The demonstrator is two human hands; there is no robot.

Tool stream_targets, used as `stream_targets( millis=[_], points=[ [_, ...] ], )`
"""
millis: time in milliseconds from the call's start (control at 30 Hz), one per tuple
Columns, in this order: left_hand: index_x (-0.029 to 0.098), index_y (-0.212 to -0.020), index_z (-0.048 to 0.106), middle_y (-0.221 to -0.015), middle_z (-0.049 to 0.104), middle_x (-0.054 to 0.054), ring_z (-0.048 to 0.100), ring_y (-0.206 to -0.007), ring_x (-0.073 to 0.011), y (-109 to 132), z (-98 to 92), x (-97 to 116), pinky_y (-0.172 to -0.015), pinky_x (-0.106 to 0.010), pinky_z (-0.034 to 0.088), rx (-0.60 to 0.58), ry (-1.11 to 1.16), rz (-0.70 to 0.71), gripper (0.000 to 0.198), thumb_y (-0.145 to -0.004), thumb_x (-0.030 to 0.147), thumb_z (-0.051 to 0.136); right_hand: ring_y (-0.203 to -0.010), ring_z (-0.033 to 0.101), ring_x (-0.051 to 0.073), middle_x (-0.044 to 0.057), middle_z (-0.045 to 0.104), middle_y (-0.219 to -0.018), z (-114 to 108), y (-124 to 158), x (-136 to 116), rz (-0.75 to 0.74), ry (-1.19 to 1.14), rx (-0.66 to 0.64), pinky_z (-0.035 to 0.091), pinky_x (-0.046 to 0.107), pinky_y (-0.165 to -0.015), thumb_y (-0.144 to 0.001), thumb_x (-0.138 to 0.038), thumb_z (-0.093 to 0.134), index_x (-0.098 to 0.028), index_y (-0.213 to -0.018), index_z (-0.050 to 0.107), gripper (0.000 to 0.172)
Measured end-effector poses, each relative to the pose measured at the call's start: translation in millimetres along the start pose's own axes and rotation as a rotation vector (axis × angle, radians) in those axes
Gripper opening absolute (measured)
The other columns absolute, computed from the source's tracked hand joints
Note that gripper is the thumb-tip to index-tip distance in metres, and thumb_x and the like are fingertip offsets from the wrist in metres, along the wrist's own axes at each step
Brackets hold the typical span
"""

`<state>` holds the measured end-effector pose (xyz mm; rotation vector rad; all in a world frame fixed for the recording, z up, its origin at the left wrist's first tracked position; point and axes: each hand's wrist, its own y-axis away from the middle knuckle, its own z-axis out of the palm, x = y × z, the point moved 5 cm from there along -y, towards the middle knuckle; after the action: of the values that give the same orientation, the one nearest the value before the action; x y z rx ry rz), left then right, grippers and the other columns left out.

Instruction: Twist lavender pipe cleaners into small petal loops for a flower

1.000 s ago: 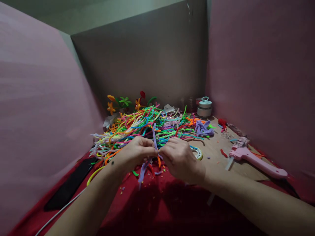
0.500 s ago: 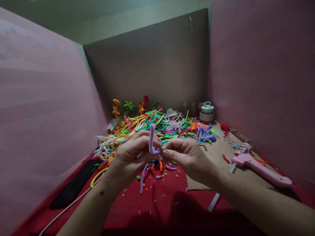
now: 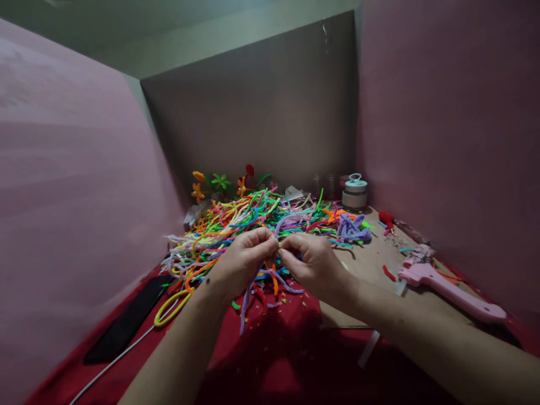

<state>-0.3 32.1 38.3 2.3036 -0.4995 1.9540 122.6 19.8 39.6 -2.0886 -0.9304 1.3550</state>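
Observation:
A lavender pipe cleaner (image 3: 278, 226) rises in a curve from between the fingertips of both hands, its lower part hidden by the fingers. My left hand (image 3: 247, 260) pinches it with thumb and forefinger. Right beside it, almost touching, my right hand (image 3: 315, 264) has its thumb and forefinger pressed together at the same spot. Behind the hands lies a heap of pipe cleaners (image 3: 236, 214) in many colours. Below them, purple pieces (image 3: 243, 315) and red and orange scraps lie on the red cloth (image 3: 270, 382). A bundle of bent purple pipe cleaners (image 3: 353, 228) sits to the right.
A pink hot glue gun (image 3: 451, 295) rests at the right by a cardboard sheet (image 3: 371, 264). A lidded jar (image 3: 354, 194) stands behind. At left are a black flat object (image 3: 126, 320), a white cable (image 3: 113, 360) and a yellow loop (image 3: 169, 315). Pipe-cleaner flowers (image 3: 220, 180) stand at the back.
My hands have drawn closer together, fingertips meeting. The pipe cleaner, earlier bent upward in front of my left fingers, now curves up behind the fingertips. My left hand has turned.

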Motion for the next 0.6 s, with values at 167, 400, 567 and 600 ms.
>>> stream_targets(
  millis=[167,400,567,600],
  points=[
    [0.016,-0.073,0.05,-0.059,0.048,0.004,0.044,-0.054,-0.0083,0.2,-5.5,-3.7,-0.054,-0.021,0.038,0.115,-0.291,0.142,0.018,-0.081,0.032,0.05,-0.05,0.045,0.009,0.0,0.053,-0.057,11.6,2.6,29.6,0.383,-0.445,-0.155,0.035,0.022,-0.048,-0.074,-0.03,0.054,-0.014,-0.063,0.057,0.019],
    [0.018,-0.088,0.057,-0.083,0.058,-0.004,0.054,-0.076,-0.0133,6.8,8.0,-1.6,-0.069,-0.025,0.042,0.272,-0.93,0.588,0.014,-0.084,0.021,0.044,-0.049,0.043,0.009,-0.001,0.05,-0.051,14.2,6.9,50.0,0.478,-0.476,-0.034,0.035,0.023,-0.049,-0.069,-0.03,0.058,-0.015,-0.054,0.053,0.022],
    [0.017,-0.083,0.056,-0.076,0.053,-0.002,0.051,-0.068,-0.0114,7.4,10.3,0.3,-0.063,-0.022,0.04,0.195,-0.927,0.574,0.013,-0.085,0.019,0.043,-0.047,0.041,0.008,-0.002,0.049,-0.051,17.2,8.9,48.2,0.5,-0.527,-0.029,0.034,0.022,-0.047,-0.069,-0.028,0.058,-0.015,-0.055,0.052,0.02],
    [0.017,-0.08,0.055,-0.075,0.052,-0.002,0.05,-0.067,-0.0113,7.6,10.0,0.8,-0.062,-0.022,0.039,0.186,-0.927,0.558,0.014,-0.085,0.019,0.042,-0.047,0.042,0.008,-0.002,0.05,-0.052,18.1,9.6,47.7,0.503,-0.521,-0.042,0.034,0.022,-0.047,-0.069,-0.028,0.057,-0.015,-0.056,0.053,0.02]
  ],
)
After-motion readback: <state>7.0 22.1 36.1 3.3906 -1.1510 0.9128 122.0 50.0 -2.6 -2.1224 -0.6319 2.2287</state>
